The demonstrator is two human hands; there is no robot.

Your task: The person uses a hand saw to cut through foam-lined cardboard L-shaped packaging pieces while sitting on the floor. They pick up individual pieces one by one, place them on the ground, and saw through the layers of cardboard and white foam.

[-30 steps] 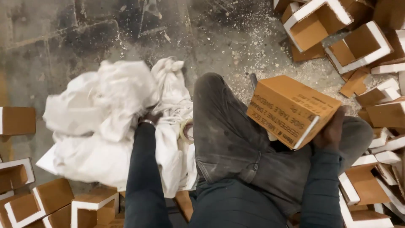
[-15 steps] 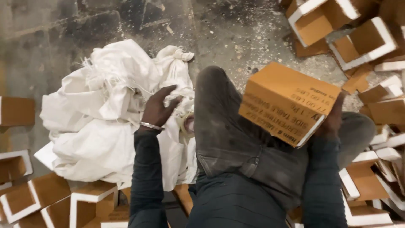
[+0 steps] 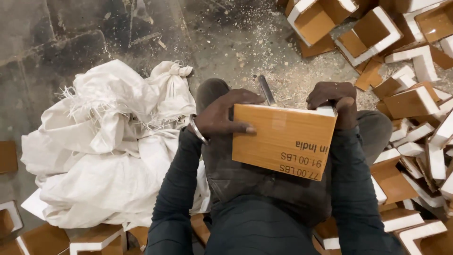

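1. Dusty grey concrete floor (image 3: pixel 94 33) spreads out below, stained dark in patches and sprinkled with pale sawdust near the top middle.
2. Sitting on it is a person in dark clothes, seen from above; one knee (image 3: pixel 212 89) pokes up, and the rest of the legs is mostly covered by what they hold.
3. Across the lap lies a flat board (image 3: pixel 283 141), orange-brown on its face with a thin white edge showing along the top right; black printing sits near its lower right corner, upside down from here.
4. Left hand (image 3: pixel 224 115), a metal bangle (image 3: pixel 198 132) at the wrist, lies on the board's upper left corner, fingers spread over the face and thumb along the top edge.
5. Right hand (image 3: pixel 335 101) curls closed over the upper right corner, fingertips hidden behind the edge.
6. Just behind the board a slim metal tool (image 3: pixel 265 89) sticks up; its lower end is hidden, so I cannot tell what it is.
7. To the left sits a crumpled white woven sack (image 3: pixel 104 156), frayed at one edge, touching the left sleeve.
8. Heaped at the right are more board pieces (image 3: pixel 406 89), many cut off by the frame.
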